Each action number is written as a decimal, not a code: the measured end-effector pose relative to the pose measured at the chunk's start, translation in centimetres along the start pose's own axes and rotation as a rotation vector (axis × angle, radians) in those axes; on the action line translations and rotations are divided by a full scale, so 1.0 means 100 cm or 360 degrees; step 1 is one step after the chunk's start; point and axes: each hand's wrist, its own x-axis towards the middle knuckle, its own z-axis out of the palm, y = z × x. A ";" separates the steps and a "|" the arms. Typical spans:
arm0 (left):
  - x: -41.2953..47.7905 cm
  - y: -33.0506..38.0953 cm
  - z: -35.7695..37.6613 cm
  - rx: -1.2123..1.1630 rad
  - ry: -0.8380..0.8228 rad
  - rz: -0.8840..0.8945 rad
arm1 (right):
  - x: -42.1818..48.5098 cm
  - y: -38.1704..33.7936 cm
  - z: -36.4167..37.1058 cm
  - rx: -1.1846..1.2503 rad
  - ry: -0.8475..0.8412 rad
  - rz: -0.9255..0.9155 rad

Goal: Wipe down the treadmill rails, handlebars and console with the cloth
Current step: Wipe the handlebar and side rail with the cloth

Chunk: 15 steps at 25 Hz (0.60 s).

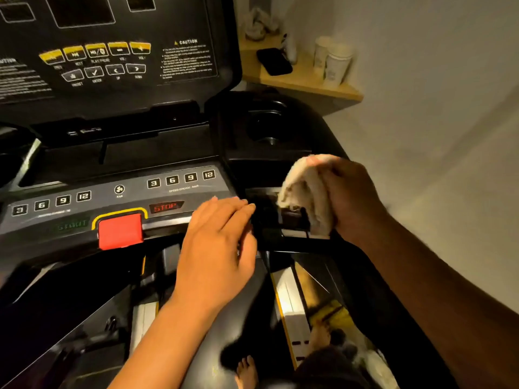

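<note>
Here the person leans over the treadmill console point(112, 197) with both hands out in front. The left hand point(219, 242) lies flat and relaxed, palm down. Its fingers are straight and close together, resting on the front edge of the lower panel just right of the red STOP label point(165, 206). It holds nothing. The red block point(120, 231) in its yellow frame sits near the left side of that hand, apart from it.

The right hand point(351, 197) is clenched round the cloth point(303, 192), a cream, bunched-up rag. The fingers curl over its top and the loose folds hang down from the hand's left side. The lower part of the cloth presses against the dark recess at the right end of the console, below the cup holder point(266, 122). The rag lies between the two hands. It is gripped by the right one and sits near the left fingertips without touching them. Whether the right thumb is tucked under the cloth I cannot tell, as the rag hides it.

Beyond the machine, a wooden corner shelf point(309, 85) on the wall carries two paper cups point(335, 64) and a flat black object point(273, 61). Down below, a bare foot point(247, 369) stands on the deck.
</note>
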 end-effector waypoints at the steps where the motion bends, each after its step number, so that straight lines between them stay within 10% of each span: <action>1: 0.004 0.007 0.007 -0.0061 -0.0010 0.0065 | -0.005 0.001 -0.023 -0.0006 0.0133 0.0015; 6: 0.014 0.062 0.067 -0.0016 -0.0216 0.0468 | -0.027 0.010 -0.104 0.0033 0.0178 0.0194; 10: 0.013 0.103 0.078 -0.1369 -0.0877 -0.0513 | -0.047 0.027 -0.107 0.0074 0.0114 0.0315; 12: 0.015 0.109 0.082 -0.2133 -0.0805 -0.1001 | -0.058 0.038 -0.102 0.0123 0.0075 0.0366; 15: 0.020 0.106 0.092 -0.2238 -0.0663 -0.1160 | -0.067 0.048 -0.101 0.0210 0.0044 0.0371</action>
